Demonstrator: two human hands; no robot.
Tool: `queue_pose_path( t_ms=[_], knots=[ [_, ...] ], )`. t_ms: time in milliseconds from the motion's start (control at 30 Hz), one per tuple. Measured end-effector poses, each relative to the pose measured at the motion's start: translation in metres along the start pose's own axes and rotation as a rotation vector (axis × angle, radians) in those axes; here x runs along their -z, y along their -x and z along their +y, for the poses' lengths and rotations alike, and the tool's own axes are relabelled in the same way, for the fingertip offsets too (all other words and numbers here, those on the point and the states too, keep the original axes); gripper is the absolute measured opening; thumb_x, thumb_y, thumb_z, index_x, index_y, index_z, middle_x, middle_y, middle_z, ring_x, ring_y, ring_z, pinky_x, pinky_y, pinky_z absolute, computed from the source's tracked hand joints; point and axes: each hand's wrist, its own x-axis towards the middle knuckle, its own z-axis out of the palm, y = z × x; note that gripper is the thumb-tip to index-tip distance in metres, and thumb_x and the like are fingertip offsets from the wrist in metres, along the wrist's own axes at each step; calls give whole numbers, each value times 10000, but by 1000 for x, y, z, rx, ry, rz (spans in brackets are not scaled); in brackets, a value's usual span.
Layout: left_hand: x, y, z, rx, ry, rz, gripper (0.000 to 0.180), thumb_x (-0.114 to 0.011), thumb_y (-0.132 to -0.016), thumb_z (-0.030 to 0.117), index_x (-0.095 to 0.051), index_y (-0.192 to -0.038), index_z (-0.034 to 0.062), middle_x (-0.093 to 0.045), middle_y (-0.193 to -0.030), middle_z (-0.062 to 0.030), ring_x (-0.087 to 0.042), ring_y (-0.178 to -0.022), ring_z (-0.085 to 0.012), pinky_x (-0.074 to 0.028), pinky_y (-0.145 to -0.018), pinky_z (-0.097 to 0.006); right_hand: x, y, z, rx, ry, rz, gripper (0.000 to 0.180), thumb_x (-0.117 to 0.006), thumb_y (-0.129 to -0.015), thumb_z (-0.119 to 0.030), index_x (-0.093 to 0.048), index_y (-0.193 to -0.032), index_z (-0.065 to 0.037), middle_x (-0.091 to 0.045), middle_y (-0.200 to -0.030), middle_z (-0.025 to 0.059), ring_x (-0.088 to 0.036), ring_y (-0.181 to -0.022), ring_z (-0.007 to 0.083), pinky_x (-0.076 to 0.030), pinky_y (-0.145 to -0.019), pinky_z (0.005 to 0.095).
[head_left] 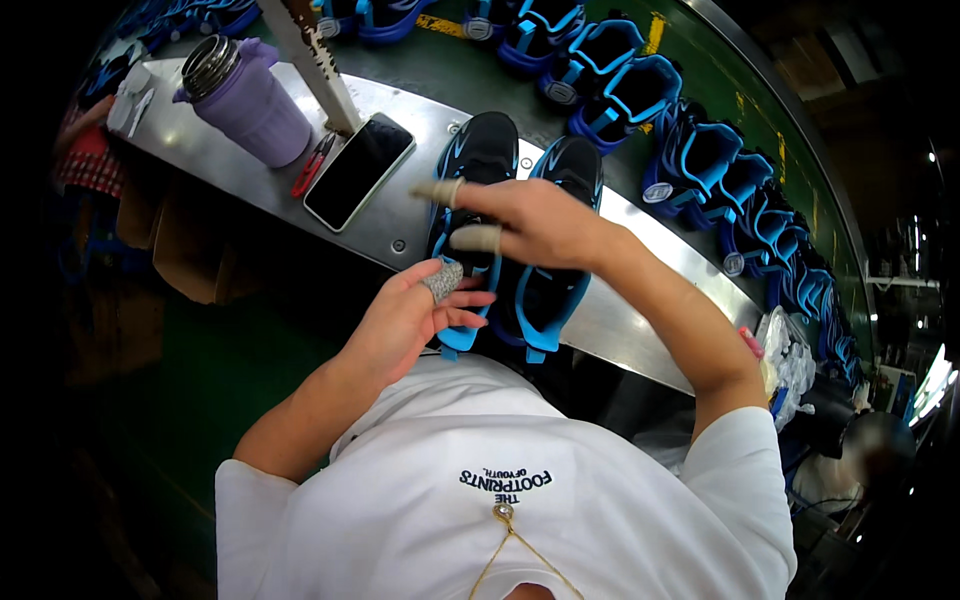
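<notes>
Two black sports shoes with blue trim lie side by side before me, toes away, heels with blue pull tabs toward me: a left shoe (480,150) and a right shoe (572,165). My left hand (410,310) is at the left shoe's opening. Its thumb and grey-covered forefinger press together, the other fingers loosely spread; anything pinched there is too small to make out. Above the shoes, my right hand (540,225) reaches across, slightly blurred. Its beige-covered thumb and forefinger are apart over the left shoe's lacing, with nothing visible between them.
On the metal ledge (640,330) left of the shoes are a phone (360,172), red snips (314,166) and an uncapped purple bottle (255,110) beside a post (318,65). Beyond, several blue-black shoes (630,90) line a green belt (690,50). Plastic bags (790,355) sit at right.
</notes>
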Motion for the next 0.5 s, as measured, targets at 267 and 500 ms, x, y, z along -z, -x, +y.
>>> queue_pose_path(
  t_ms=[267, 500],
  knots=[
    [-123, -18, 36, 85, -1670, -233, 384, -498, -980, 379, -617, -1225, 110, -643, -1045, -239, -637, -965, -421, -522, -833, -502, 151, 40, 31, -555, 302, 443, 455, -521, -991, -439, -610, -1316, -133, -721, -1041, 149, -679, -984, 330, -511, -887, 398],
    [-169, -49, 64, -273, -1985, -204, 314, -526, -936, 309, -687, -1008, 48, -678, -861, -217, -671, -808, -403, -541, -695, -511, 231, 34, 90, -774, 451, 534, 753, -587, -814, -698, -650, -1188, -47, -709, -1058, 192, -673, -1025, 352, -520, -881, 447]
  ],
)
